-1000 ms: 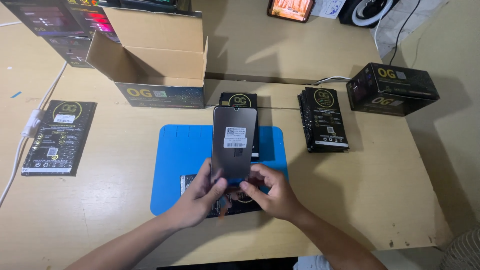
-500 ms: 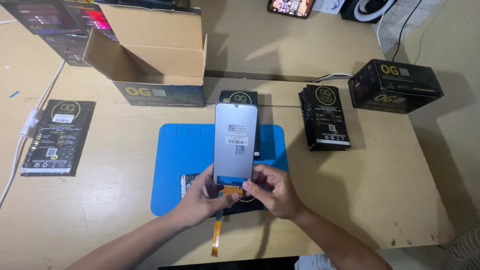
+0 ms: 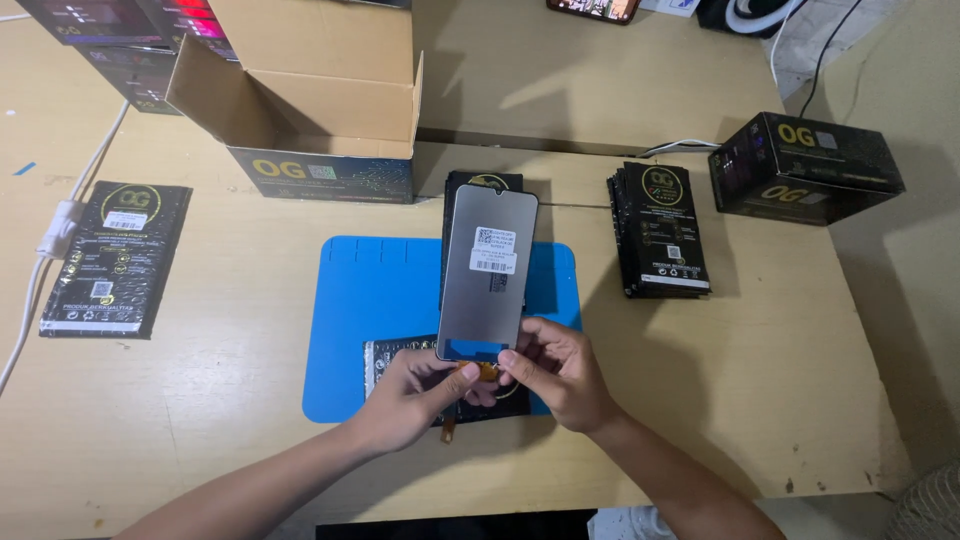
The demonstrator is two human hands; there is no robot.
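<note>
Since earlier frame we tucked dangling flex up behind our fingers; screen point(image 3: 485, 272) unmoved, upright. Left hand point(image 3: 415, 392) and right hand point(image 3: 560, 372) pinch screen's bottom edge, fingers closed on it. Just under fingers: foil pouch point(image 3: 385, 362) on blue mat point(image 3: 365, 330). Beyond fingertips: open carton point(image 3: 310, 110). Right of fingers: black packet stack point(image 3: 660, 230).

Bare worktop point(image 3: 200, 400) lies open at lower left and lower right of the frame. An open cardboard box point(image 3: 310, 110) blocks the upper left; a stack of black packets point(image 3: 660, 230) and a black box point(image 3: 805, 165) crowd the upper right.
</note>
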